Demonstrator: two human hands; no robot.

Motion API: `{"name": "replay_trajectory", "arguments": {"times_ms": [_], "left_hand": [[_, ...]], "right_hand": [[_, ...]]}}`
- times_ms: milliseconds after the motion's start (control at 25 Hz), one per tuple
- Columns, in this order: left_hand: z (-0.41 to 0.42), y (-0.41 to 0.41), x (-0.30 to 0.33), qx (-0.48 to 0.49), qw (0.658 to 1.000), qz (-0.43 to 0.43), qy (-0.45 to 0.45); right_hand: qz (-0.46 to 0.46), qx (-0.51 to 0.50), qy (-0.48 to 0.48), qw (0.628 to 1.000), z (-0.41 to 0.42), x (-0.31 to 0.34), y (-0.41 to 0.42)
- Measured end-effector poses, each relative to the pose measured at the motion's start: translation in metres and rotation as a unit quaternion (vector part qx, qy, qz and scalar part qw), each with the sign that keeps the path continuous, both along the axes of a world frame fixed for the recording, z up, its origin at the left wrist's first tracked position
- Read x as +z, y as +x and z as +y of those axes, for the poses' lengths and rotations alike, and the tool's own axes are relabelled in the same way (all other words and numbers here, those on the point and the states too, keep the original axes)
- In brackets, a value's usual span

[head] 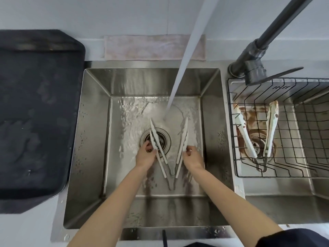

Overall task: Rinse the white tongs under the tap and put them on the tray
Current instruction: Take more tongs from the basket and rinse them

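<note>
White tongs [181,148] are spread in a V low in the left steel sink [92,139], hinge toward me and tips pointing away. Each arm looks doubled, and I cannot tell whether this is one pair or two. My left hand [145,155] grips the left arm over the drain [165,139]. My right hand [193,157] pinches the right arm. Water [179,73] from the dark tap [256,56] lands on the sink floor between the tips. The dark tray [35,104] lies on the counter left of the sink.
A black wire basket [302,139] sits in the right sink, and another pair of white tongs [270,129] with brown stains lies in it. A pink cloth [153,47] lies behind the left sink. The tap's lever [277,73] juts over the basket.
</note>
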State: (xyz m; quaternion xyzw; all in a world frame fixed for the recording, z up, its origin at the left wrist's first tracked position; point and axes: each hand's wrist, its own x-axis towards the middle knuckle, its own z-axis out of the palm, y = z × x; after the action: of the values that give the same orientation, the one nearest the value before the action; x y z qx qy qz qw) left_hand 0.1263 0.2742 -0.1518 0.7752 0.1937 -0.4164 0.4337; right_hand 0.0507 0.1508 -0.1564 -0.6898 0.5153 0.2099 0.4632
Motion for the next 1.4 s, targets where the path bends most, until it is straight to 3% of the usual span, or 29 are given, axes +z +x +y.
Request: {"name": "replay_trajectory", "arguments": {"times_ms": [160,280,400,560,680,880,1040,1400], "left_hand": [[0.005,0.005,0.019,-0.049,0.998,-0.032,0.017],[0.002,0.004,0.045,-0.172,0.979,-0.101,0.039],[-0.005,0.006,0.069,-0.323,0.917,-0.212,0.097],[-0.021,0.002,0.111,-0.432,0.839,-0.289,0.161],[-0.037,-0.007,0.139,-0.478,0.788,-0.336,0.193],[-0.082,-0.036,0.162,-0.507,0.745,-0.389,0.193],[-0.129,-0.065,0.167,-0.519,0.731,-0.406,0.176],[-0.208,-0.113,0.146,-0.518,0.744,-0.386,0.169]], "right_hand": [[-0.023,0.057,-0.011,0.998,-0.006,0.018,-0.001],[-0.054,0.157,-0.043,0.985,-0.008,0.043,-0.002],[-0.087,0.233,-0.099,0.964,-0.011,0.070,-0.001],[-0.136,0.291,-0.176,0.930,-0.019,0.108,-0.007],[-0.174,0.303,-0.229,0.909,-0.036,0.133,-0.019],[-0.167,0.288,-0.262,0.906,-0.084,0.154,-0.054],[-0.147,0.279,-0.268,0.911,-0.127,0.155,-0.084],[-0.101,0.292,-0.215,0.927,-0.203,0.131,-0.116]]}}
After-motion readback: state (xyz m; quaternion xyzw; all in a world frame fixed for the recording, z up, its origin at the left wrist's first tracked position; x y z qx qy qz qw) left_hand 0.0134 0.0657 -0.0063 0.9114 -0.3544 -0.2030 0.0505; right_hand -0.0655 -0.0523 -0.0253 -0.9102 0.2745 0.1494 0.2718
